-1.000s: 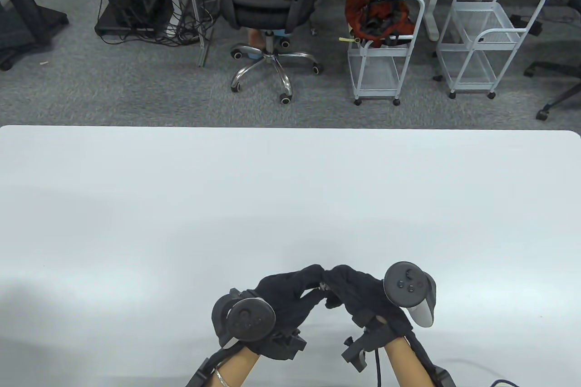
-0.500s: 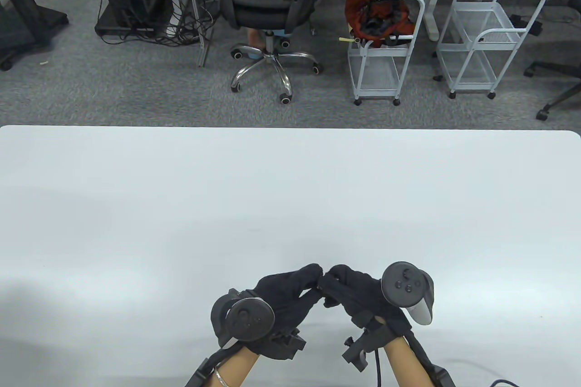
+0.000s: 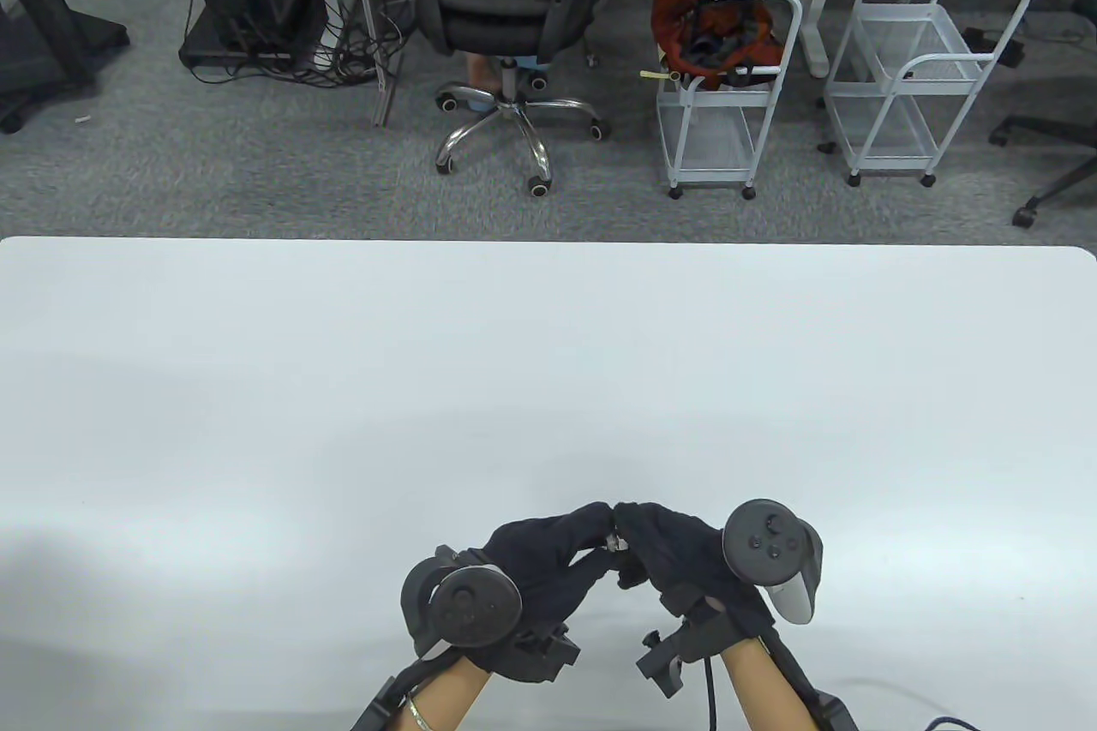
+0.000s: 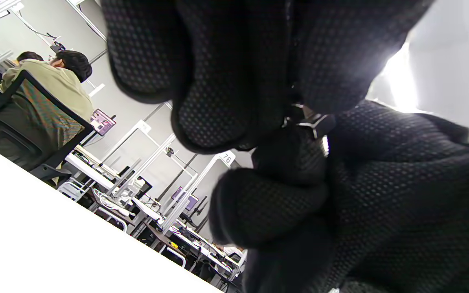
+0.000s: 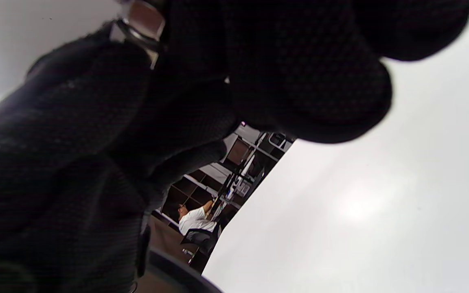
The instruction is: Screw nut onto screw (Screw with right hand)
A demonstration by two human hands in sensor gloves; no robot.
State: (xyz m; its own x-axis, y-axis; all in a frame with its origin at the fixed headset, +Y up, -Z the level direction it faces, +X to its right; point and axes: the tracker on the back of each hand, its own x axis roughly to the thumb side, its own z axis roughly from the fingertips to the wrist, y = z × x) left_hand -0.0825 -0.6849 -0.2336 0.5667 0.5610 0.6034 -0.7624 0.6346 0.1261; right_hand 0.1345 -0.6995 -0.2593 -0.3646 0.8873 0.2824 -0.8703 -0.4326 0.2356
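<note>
The left hand (image 3: 548, 564) and right hand (image 3: 677, 555) meet fingertip to fingertip near the table's (image 3: 257, 388) bottom edge — both pinch a small metal piece (image 3: 612, 543). Nut or screw, I cannot tell.

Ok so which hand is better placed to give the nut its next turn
Right. The right hand already has its fingertips on the small metal nut and screw, meeting the left hand, which pinches them from the other side above the white table.

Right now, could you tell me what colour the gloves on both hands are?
Black, with a fine dotted mesh texture, clearest on the left hand in the left wrist view.
</note>
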